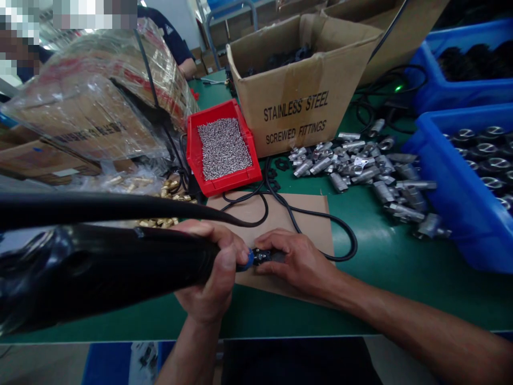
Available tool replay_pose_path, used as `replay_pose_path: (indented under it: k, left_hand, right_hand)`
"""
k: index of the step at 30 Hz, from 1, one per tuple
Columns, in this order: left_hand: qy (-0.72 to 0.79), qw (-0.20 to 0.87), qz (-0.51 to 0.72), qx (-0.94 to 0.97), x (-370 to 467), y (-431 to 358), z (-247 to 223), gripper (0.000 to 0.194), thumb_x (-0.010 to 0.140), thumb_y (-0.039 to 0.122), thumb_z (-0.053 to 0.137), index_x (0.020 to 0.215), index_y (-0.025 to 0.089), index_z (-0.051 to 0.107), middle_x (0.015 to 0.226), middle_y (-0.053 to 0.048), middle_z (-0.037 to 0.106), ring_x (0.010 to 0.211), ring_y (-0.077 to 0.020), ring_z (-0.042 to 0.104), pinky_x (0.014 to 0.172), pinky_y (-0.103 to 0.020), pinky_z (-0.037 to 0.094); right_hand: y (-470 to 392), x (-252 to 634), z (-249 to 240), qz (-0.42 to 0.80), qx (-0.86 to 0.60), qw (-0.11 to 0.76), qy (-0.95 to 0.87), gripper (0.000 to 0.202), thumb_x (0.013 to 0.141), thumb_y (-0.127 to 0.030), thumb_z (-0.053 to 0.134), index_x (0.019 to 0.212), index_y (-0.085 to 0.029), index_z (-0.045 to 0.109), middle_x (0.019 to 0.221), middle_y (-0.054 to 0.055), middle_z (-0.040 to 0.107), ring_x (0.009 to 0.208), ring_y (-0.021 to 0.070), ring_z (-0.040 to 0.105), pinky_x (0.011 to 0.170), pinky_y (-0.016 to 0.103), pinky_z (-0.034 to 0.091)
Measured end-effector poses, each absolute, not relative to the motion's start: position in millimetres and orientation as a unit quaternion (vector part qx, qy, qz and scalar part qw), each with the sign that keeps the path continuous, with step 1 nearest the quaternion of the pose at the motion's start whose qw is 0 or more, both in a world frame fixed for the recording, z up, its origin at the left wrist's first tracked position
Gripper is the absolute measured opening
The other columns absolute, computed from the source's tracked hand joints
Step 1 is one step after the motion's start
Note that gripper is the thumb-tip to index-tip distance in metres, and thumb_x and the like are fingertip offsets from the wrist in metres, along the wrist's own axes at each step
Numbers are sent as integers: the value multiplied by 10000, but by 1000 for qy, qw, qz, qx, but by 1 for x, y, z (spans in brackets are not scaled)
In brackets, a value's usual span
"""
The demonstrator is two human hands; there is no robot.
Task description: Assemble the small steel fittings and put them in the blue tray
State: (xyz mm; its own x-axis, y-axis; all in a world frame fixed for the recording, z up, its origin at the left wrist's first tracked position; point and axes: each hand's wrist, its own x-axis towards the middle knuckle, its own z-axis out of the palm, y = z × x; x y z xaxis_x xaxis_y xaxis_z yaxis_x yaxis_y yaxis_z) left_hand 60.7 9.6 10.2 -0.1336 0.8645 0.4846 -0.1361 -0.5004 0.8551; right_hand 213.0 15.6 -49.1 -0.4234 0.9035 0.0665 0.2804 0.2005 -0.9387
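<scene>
My left hand (212,272) is wrapped around the front of a long black electric screwdriver (120,272), whose body runs off to the left, close to the camera. At its front end a blue collar (249,259) shows past my fingers. My right hand (300,262) pinches a small dark fitting (263,256) between thumb and fingers, against the blue end. Part of the fitting is hidden by my fingers. Both hands are over a sheet of brown cardboard (316,214) on the green table.
Behind the cardboard sits a red bin (200,179) of small screws. Loose metal fittings (364,166) are heaped right of it, brass pieces (158,222) left. A carton (296,117), blue crates (449,176) and a looped black cable (348,230) surround the work area. Another person's arm (186,67) is behind.
</scene>
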Motion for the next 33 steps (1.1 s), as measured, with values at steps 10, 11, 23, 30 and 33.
replay_pose_path:
  k: [10, 11, 23, 30, 33]
  left_hand:
    - [359, 342, 690, 528, 67, 16, 22, 346, 796, 118, 600, 1125, 193, 523, 660, 56, 517, 501, -100, 545, 526, -268, 532]
    - [358, 337, 698, 521, 69, 17, 24, 356, 793, 122, 603, 1133, 190, 523, 663, 56, 515, 495, -100, 541, 520, -270, 529]
    - [358, 339, 688, 532, 72, 19, 11, 335, 803, 97, 583, 1108, 213, 504, 659, 53, 537, 536, -109, 559, 569, -285, 548]
    - [314, 362, 663, 575, 73, 21, 7, 314, 824, 58, 566, 1095, 201, 496, 684, 50, 540, 548, -107, 577, 571, -276, 543]
    - [325, 348, 669, 571, 75, 23, 8, 322, 819, 66, 574, 1102, 202, 501, 674, 56, 543, 540, -104, 578, 568, -269, 546]
  right_hand:
    - [14, 213, -45, 486, -410, 345, -691, 230, 731, -236, 793, 947, -200, 721, 1000, 57, 707, 958, 214, 642, 885, 352, 492]
    - [14, 214, -44, 487, -410, 345, -690, 233, 725, -227, 797, 943, -194, 721, 1002, 59, 708, 960, 215, 643, 888, 351, 493]
    - [16, 214, -44, 495, -412, 336, -687, 280, 714, -218, 808, 977, -199, 711, 989, 45, 709, 934, 207, 641, 851, 333, 496]
    - [17, 214, -43, 485, -411, 332, -697, 271, 716, -193, 804, 968, -180, 704, 959, 49, 706, 915, 204, 633, 835, 338, 492]
    - [16, 214, -44, 484, -408, 336, -697, 266, 722, -177, 798, 970, -170, 701, 961, 49, 706, 914, 199, 631, 836, 336, 491]
